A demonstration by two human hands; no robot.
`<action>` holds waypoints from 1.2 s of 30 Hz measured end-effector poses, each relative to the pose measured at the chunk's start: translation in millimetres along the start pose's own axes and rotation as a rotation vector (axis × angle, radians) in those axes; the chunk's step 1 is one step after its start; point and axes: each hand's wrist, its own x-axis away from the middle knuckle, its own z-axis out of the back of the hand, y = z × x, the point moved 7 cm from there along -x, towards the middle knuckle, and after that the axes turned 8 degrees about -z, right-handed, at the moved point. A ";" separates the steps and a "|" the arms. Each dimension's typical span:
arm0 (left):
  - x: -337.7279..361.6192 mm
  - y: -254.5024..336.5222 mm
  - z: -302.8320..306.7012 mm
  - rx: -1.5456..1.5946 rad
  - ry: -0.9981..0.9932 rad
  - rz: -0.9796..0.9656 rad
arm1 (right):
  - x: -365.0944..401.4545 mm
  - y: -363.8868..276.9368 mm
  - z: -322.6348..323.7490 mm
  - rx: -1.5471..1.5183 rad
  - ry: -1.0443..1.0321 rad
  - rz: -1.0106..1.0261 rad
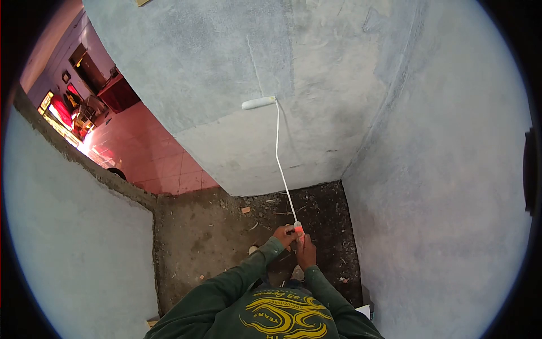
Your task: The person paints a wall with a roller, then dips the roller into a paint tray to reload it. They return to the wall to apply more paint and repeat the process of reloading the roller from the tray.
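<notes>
Both my hands are closed around the orange-and-white handle of a paint roller. My left hand is at the handle's upper end, and my right hand grips it just to the right and lower. A long, thin white rod runs up from the handle to the white roller sleeve, which rests against the wall ahead. Above and left of the sleeve the wall surface is darker grey-blue; below and to the right it is paler.
Grey-blue walls stand on my left and right. The rough dirt floor carries small debris. At the upper left, a doorway opens onto a room with a pink tiled floor and a red-covered table.
</notes>
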 end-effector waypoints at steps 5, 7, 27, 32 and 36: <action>-9.9 35.2 17.1 0.007 0.026 -0.163 | -18.6 -14.1 -9.3 -0.041 0.002 0.050; -15.7 49.3 24.5 0.094 0.008 -0.093 | -26.9 -33.4 -9.1 -0.038 0.009 0.079; -8.3 93.3 -3.4 0.011 0.021 -0.240 | -16.3 -50.1 27.2 -0.122 0.057 0.115; -7.8 39.6 -27.7 -0.125 -0.014 -0.107 | -0.4 7.6 30.6 -0.014 0.081 -0.013; -15.3 28.0 -34.2 -0.023 -0.028 -0.095 | -3.9 10.2 34.9 -0.024 0.069 -0.021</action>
